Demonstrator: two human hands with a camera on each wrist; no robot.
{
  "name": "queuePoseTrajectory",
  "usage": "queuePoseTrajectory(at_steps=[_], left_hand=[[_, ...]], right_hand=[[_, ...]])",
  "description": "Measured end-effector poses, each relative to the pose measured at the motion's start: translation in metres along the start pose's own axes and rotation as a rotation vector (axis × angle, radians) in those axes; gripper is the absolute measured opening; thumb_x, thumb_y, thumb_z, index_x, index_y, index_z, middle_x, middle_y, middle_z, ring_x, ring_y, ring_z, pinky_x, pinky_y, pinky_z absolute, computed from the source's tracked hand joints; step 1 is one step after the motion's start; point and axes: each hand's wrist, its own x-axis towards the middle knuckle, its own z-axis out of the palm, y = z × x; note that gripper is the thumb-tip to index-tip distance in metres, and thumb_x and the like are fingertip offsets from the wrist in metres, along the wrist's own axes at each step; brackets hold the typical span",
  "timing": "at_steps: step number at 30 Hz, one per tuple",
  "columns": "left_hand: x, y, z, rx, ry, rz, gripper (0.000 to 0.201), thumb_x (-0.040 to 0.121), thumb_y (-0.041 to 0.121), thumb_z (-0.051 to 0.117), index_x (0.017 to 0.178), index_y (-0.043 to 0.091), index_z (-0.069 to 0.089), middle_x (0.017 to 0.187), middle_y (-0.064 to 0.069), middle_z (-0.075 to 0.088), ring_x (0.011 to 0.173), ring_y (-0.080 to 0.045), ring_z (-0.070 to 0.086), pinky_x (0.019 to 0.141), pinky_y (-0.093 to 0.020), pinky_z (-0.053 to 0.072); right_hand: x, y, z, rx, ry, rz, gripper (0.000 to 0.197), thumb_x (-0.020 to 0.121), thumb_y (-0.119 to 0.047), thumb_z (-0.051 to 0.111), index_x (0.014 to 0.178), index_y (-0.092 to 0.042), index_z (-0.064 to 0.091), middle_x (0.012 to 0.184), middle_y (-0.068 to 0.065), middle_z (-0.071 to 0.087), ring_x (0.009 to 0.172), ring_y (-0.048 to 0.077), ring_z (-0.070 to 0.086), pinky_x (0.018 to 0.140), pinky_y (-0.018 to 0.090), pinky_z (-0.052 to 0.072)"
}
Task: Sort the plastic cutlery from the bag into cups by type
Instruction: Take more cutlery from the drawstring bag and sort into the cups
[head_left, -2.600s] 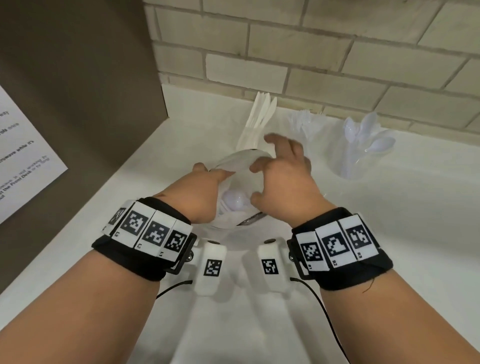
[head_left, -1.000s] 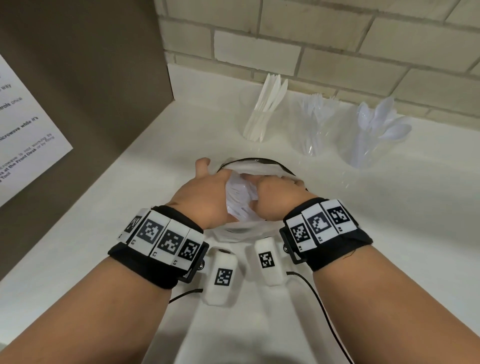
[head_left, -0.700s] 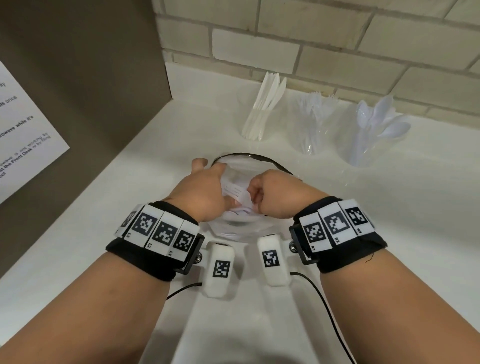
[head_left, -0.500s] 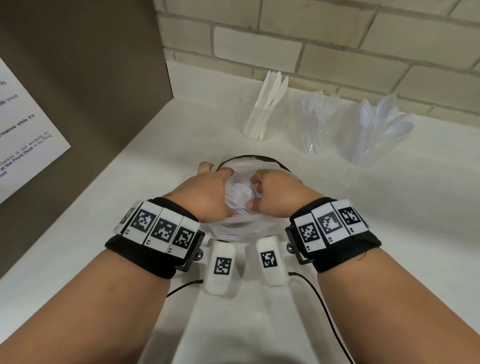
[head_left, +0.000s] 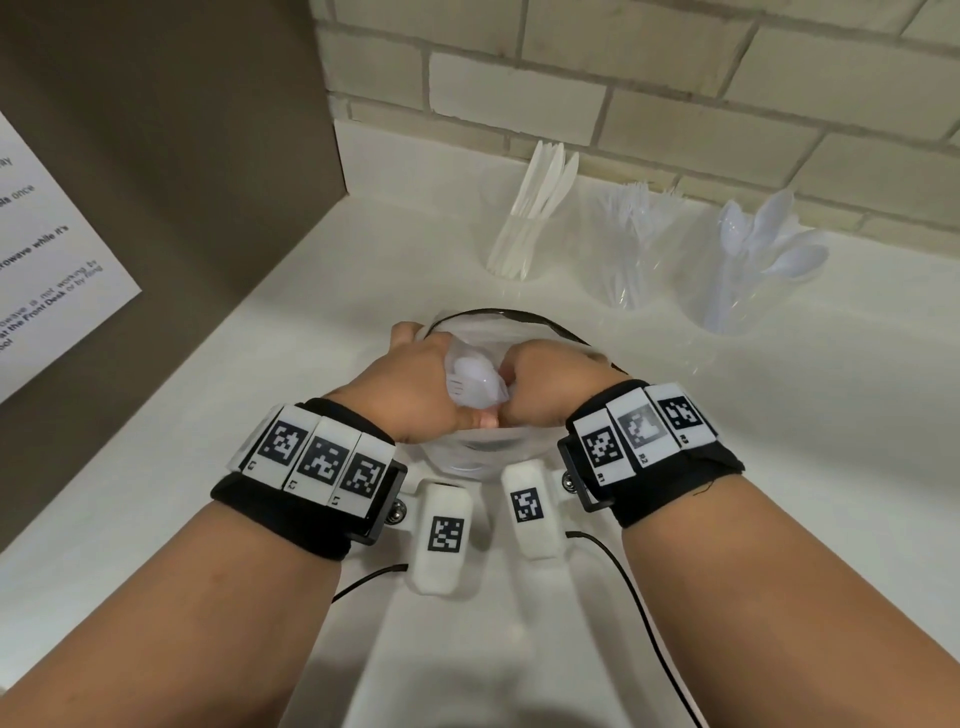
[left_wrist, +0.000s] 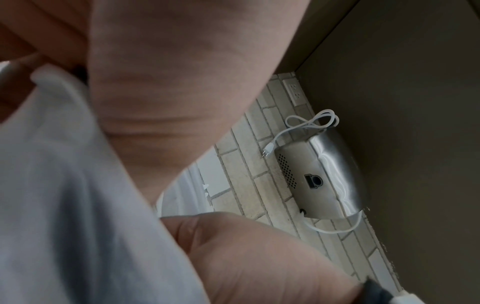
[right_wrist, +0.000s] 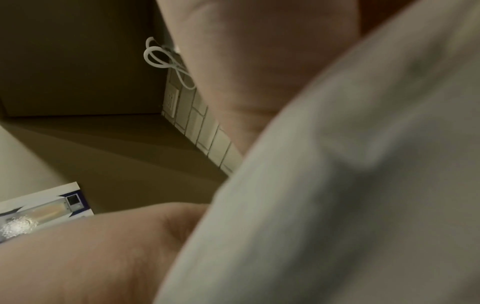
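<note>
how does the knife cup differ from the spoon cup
The knife cup stands leftmost in the row; the spoon cup stands rightmost. The knives are opaque cream and bunched upright, while the spoons are bluish-white and fan outward. Both cups are clear plastic by the brick wall, untouched by either hand.

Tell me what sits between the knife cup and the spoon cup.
The fork cup stands between the knife cup and the spoon cup, seen in the head view.

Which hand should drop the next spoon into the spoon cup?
Probably the right hand. The cup of spoons stands farthest right along the brick wall, on that hand's side. The left hand is nearer the cup of knives and grips the bag, so it can go on holding it.
</note>
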Motion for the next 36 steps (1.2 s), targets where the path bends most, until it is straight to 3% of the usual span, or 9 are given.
queuePoseTrajectory(at_steps=[5, 9, 15, 18, 22, 27, 31, 34, 36], left_hand=[[0.003, -0.008, 0.004, 0.031, 0.009, -0.045, 0.083, 0.063, 0.052, 0.078, 0.131, 0.022, 0.042, 0.126, -0.002, 0.042, 0.124, -0.013, 0.036, 0.099, -0.030, 0.043], [0.001, -0.007, 0.004, 0.019, -0.002, -0.025, 0.078, 0.069, 0.042, 0.079, 0.132, 0.019, 0.039, 0.120, 0.005, 0.039, 0.135, -0.017, 0.020, 0.099, -0.025, 0.039], [-0.001, -0.010, 0.003, -0.053, 0.016, -0.037, 0.083, 0.060, 0.035, 0.086, 0.125, 0.016, 0.039, 0.127, -0.004, 0.034, 0.131, -0.015, 0.030, 0.091, -0.018, 0.037], [-0.002, -0.010, 0.002, -0.057, 0.021, -0.021, 0.081, 0.058, 0.039, 0.086, 0.122, 0.020, 0.040, 0.130, -0.006, 0.037, 0.130, -0.015, 0.030, 0.091, -0.018, 0.037], [-0.005, -0.012, 0.000, -0.098, 0.010, -0.017, 0.084, 0.060, 0.037, 0.086, 0.128, 0.022, 0.039, 0.139, -0.008, 0.033, 0.131, -0.015, 0.031, 0.097, -0.018, 0.033], [-0.007, -0.009, -0.011, 0.030, 0.002, 0.018, 0.066, 0.076, 0.059, 0.060, 0.131, 0.026, 0.045, 0.128, 0.008, 0.048, 0.137, -0.019, 0.023, 0.116, -0.028, 0.009], [-0.004, -0.015, -0.013, 0.102, -0.009, -0.086, 0.084, 0.055, 0.071, 0.053, 0.131, 0.040, 0.037, 0.144, 0.003, 0.034, 0.139, -0.026, 0.027, 0.111, -0.037, 0.034], [-0.006, -0.007, -0.012, 0.062, 0.021, -0.017, 0.078, 0.067, 0.053, 0.071, 0.133, 0.029, 0.038, 0.142, 0.001, 0.035, 0.141, -0.022, 0.018, 0.105, -0.033, 0.039], [-0.008, -0.001, -0.010, 0.026, 0.043, 0.043, 0.075, 0.065, 0.044, 0.079, 0.128, 0.025, 0.042, 0.134, 0.002, 0.041, 0.132, -0.017, 0.028, 0.095, -0.025, 0.040]], right_hand=[[0.001, -0.002, 0.001, -0.002, -0.040, -0.009, 0.054, 0.077, -0.050, 0.067, 0.119, -0.018, 0.053, 0.112, 0.002, 0.061, 0.108, 0.027, 0.056, 0.102, 0.051, 0.038], [-0.004, -0.001, -0.003, 0.031, -0.049, -0.075, 0.042, 0.074, -0.050, 0.071, 0.093, -0.015, 0.057, 0.087, 0.000, 0.060, 0.088, 0.024, 0.060, 0.085, 0.037, 0.051], [-0.005, -0.007, 0.003, 0.067, -0.027, -0.089, 0.033, 0.074, -0.041, 0.073, 0.071, -0.017, 0.050, 0.070, -0.004, 0.052, 0.075, 0.020, 0.056, 0.071, 0.029, 0.047], [-0.005, -0.008, 0.004, 0.115, -0.028, -0.107, 0.020, 0.077, -0.032, 0.071, 0.082, -0.016, 0.061, 0.078, -0.001, 0.061, 0.081, 0.021, 0.062, 0.075, 0.030, 0.051], [-0.007, -0.007, 0.004, 0.223, 0.040, -0.112, 0.033, 0.070, -0.024, 0.075, 0.099, -0.013, 0.064, 0.095, 0.003, 0.066, 0.090, 0.023, 0.064, 0.084, 0.036, 0.054], [-0.013, 0.001, 0.000, 0.298, 0.027, -0.162, 0.035, 0.083, -0.015, 0.069, 0.116, -0.005, 0.063, 0.114, 0.009, 0.065, 0.103, 0.025, 0.061, 0.082, 0.028, 0.048], [-0.015, 0.005, -0.002, 0.380, -0.007, -0.147, 0.029, 0.083, -0.014, 0.065, 0.110, -0.005, 0.067, 0.110, 0.011, 0.068, 0.100, 0.024, 0.063, 0.080, 0.027, 0.050], [-0.016, 0.006, 0.000, 0.407, -0.011, -0.157, 0.030, 0.081, -0.013, 0.066, 0.111, -0.008, 0.066, 0.109, 0.008, 0.068, 0.100, 0.023, 0.063, 0.084, 0.028, 0.050], [-0.017, 0.003, 0.004, 0.418, -0.019, -0.162, 0.029, 0.078, -0.015, 0.070, 0.106, -0.010, 0.067, 0.101, 0.006, 0.068, 0.093, 0.021, 0.063, 0.077, 0.027, 0.050]])
